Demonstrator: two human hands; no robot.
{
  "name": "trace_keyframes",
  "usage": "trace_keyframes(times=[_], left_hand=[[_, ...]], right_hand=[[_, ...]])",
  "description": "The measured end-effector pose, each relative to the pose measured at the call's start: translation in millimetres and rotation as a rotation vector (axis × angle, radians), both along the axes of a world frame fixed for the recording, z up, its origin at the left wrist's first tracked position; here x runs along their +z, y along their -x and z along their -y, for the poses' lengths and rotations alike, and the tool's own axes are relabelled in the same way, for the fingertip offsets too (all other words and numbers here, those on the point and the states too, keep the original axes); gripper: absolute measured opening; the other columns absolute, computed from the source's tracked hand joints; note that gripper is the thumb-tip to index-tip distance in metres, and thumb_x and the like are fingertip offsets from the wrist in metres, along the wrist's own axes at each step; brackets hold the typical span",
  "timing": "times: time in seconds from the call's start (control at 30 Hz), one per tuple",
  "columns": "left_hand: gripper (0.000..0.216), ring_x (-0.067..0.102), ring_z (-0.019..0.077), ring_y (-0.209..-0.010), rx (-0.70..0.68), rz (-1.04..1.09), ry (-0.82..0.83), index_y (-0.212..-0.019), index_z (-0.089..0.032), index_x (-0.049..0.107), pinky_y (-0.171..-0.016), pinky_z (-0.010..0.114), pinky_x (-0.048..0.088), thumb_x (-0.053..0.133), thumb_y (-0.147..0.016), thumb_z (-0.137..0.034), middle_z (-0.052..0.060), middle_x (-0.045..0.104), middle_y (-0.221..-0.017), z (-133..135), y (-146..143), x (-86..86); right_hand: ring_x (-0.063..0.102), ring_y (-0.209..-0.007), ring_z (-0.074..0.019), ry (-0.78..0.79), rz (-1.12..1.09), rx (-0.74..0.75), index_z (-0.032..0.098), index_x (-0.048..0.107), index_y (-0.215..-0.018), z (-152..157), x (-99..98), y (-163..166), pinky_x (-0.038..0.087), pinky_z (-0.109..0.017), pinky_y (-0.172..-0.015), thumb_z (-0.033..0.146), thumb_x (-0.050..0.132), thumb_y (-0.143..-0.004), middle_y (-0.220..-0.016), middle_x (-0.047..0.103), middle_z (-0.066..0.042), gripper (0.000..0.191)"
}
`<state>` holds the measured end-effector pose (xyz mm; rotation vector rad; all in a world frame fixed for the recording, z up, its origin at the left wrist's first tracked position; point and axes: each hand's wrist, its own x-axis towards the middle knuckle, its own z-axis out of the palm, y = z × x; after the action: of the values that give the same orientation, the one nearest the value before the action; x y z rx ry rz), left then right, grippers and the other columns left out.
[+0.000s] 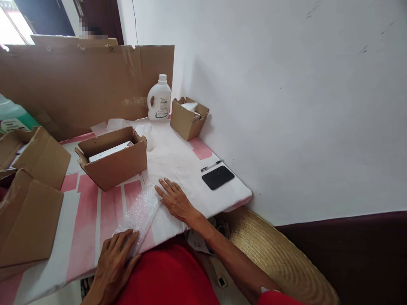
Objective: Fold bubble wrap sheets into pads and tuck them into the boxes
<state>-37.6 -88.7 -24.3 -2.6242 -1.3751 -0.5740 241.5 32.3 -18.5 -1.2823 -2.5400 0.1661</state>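
A strip of clear bubble wrap lies flat on the cloth-covered table near its front edge. My left hand rests on the wrap's near end, fingers stretched out over it. At the far end, my right hand lies palm down, fingers spread, with the fingertips at the wrap's edge. Neither hand grips anything. Just beyond the wrap stands an open cardboard box with a flat white box inside. To the right of my right hand are a black phone and a pen.
A white jug and a small cardboard box stand at the back right. More cardboard boxes and a green-filled bottle are on the left. A cardboard panel lines the back; a wall borders the right.
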Motion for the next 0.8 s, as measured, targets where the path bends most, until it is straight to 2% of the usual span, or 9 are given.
trace_keyframes(times=[0.1,0.2,0.33,0.4,0.5,0.57,0.67,0.8], left_hand=[[0.039,0.065,0.0217,-0.102,-0.008,0.008,0.016,-0.13,-0.024,0.061,-0.083,0.033,0.047,0.063,-0.092,-0.034,0.007,0.072,-0.119,-1,-2,2.8],[0.029,0.066,0.0206,-0.099,-0.031,0.02,0.008,-0.122,-0.025,0.064,-0.083,0.033,0.048,0.058,-0.094,-0.028,0.006,0.073,-0.115,-2,-3,6.1],[0.027,0.067,0.0196,-0.095,-0.108,0.042,-0.042,-0.113,-0.025,0.067,-0.086,0.034,0.047,0.051,-0.093,-0.015,0.004,0.076,-0.106,-1,-6,12.6],[0.028,0.067,0.02,-0.097,-0.13,0.074,-0.038,-0.119,-0.024,0.065,-0.089,0.034,0.047,0.055,-0.093,-0.017,0.005,0.075,-0.107,0,-7,16.9],[0.049,0.064,0.0242,-0.113,-0.111,0.114,-0.005,-0.136,-0.021,0.055,-0.096,0.036,0.048,0.066,-0.09,-0.033,0.01,0.071,-0.123,-1,-4,20.1],[0.057,0.062,0.0258,-0.12,-0.096,0.131,0.004,-0.142,-0.02,0.051,-0.1,0.037,0.047,0.067,-0.089,-0.035,0.012,0.068,-0.129,-5,1,17.8],[0.048,0.063,0.0237,-0.119,-0.127,0.166,0.008,-0.138,-0.024,0.054,-0.1,0.037,0.047,0.06,-0.09,-0.021,0.01,0.069,-0.127,-14,8,9.3],[0.043,0.065,0.0209,-0.113,-0.234,0.21,-0.002,-0.123,-0.025,0.065,-0.096,0.035,0.049,0.049,-0.088,-0.005,0.007,0.073,-0.118,-22,9,0.6]], right_hand=[[0.041,-0.142,-0.0326,0.005,-0.078,0.155,0.015,0.052,-0.143,30,13.0,13,0.039,-0.047,-0.109,0.03,0.058,-0.098,-0.153,0.049,-0.016,0.048],[0.056,-0.116,-0.0276,0.022,-0.112,0.332,0.017,0.057,-0.131,68,16.2,36,0.047,-0.04,-0.092,0.044,0.062,-0.096,-0.127,0.066,-0.013,0.045],[0.057,-0.088,-0.023,-0.074,-0.11,0.276,0.016,0.062,-0.108,92,0.1,60,0.048,-0.035,-0.074,0.023,0.053,-0.101,-0.094,0.067,-0.008,0.013],[0.056,-0.08,-0.0213,-0.124,-0.194,0.247,0.017,0.063,-0.099,93,-9.0,60,0.05,-0.033,-0.071,0.017,0.045,-0.103,-0.086,0.065,-0.007,0.018],[0.059,-0.08,-0.0196,-0.139,-0.388,0.233,0.018,0.063,-0.1,96,-14.6,47,0.054,-0.033,-0.075,0.015,0.039,-0.104,-0.09,0.067,-0.008,0.025],[0.062,-0.086,-0.0196,-0.144,-0.508,0.197,0.018,0.063,-0.105,102,-15.0,36,0.056,-0.033,-0.078,0.013,0.04,-0.103,-0.097,0.069,-0.01,0.023],[0.064,-0.091,-0.0201,-0.167,-0.606,0.13,0.018,0.062,-0.11,114,-18.2,25,0.059,-0.032,-0.077,0.01,0.043,-0.101,-0.104,0.069,-0.011,0.023],[0.064,-0.095,-0.0208,-0.135,-0.566,0.118,0.018,0.062,-0.113,124,-23.3,15,0.06,-0.033,-0.08,0.01,0.042,-0.101,-0.106,0.069,-0.013,0.025]])
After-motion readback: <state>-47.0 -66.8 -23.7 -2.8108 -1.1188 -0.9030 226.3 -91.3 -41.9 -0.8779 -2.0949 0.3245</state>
